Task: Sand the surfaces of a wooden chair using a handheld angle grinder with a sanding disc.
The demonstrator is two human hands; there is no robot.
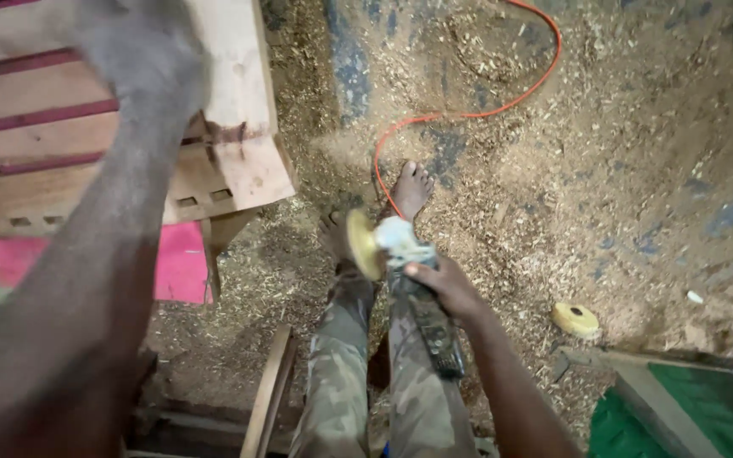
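The right hand (443, 287) is gripping a grinder (413, 293) around its dark body, fingers closed over the top, and is holding it low in front of the legs (383, 373) in camouflage trousers — the yellowish sanding disc (362, 244) at its front end is facing left and hanging just above the bare feet (411, 188). An orange cord (477, 110) is running from the feet up across the floor (621, 170) in a wide loop, lying loose on the thick layer of sawdust and shavings. The left hand (142, 51) is reaching up and away to the upper left, blurred, pressing against a wooden frame (239, 102) made of pale planks with slots cut in them; whether its fingers are curled around the wood or just resting flat, I cannot tell. Under that frame a bright pink board (181, 263) is showing. A narrow strip of wood (269, 390) is lying beside the left leg. To the right, well apart from the grinder, a small yellow disc (576, 320) is lying on the sawdust, and a green panel (706, 407) with a wooden edge is filling the lower right corner.
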